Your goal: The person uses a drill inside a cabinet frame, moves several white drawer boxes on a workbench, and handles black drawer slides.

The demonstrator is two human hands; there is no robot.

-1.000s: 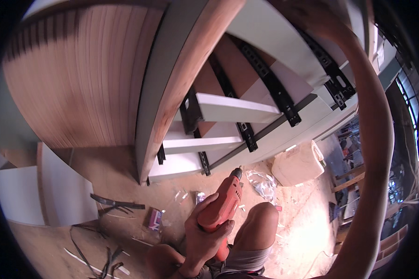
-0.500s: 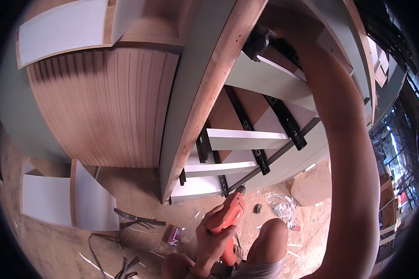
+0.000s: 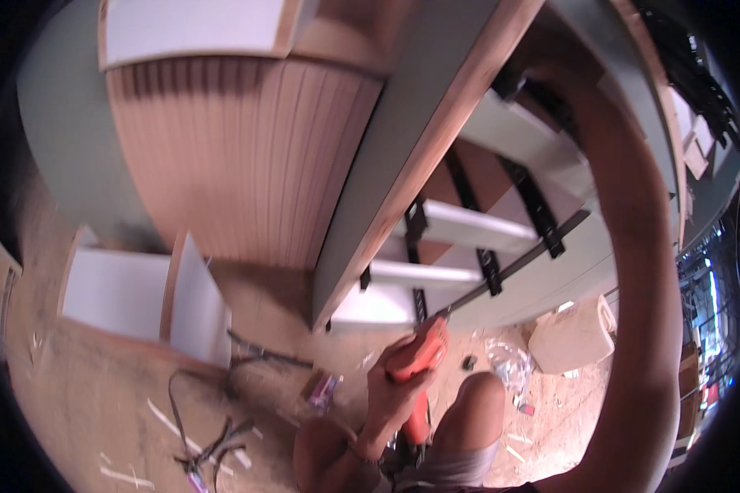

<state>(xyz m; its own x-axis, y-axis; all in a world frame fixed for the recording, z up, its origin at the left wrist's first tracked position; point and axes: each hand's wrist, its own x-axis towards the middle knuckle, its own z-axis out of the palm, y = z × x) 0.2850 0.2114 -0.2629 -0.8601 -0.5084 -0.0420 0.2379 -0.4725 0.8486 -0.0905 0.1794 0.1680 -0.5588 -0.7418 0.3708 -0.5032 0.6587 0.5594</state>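
My left hand (image 3: 390, 398) grips an orange-red power drill (image 3: 419, 353) low in front of a pale cabinet frame (image 3: 349, 238) with a bare wooden edge. The drill's tip points up near the cabinet's lower front edge. Black drawer slides (image 3: 534, 205) are fixed across the white dividers (image 3: 477, 222) inside. My right arm reaches up along the right side; my right hand (image 3: 559, 70) is in the top compartment at a dark metal piece (image 3: 510, 82), its fingers blurred and partly hidden.
A fluted wooden panel (image 3: 230, 164) stands at the left, white-faced boxes (image 3: 119, 292) below it. Cables (image 3: 222, 444), plastic wrap (image 3: 506, 361), scraps and small packs lie on the floor (image 3: 74, 394). A beige container (image 3: 571, 337) sits at the right, by my knees.
My view has swung, so the cabinet sits further right in it. My right hand has gone deeper into the top compartment. The drill stays in my left hand.
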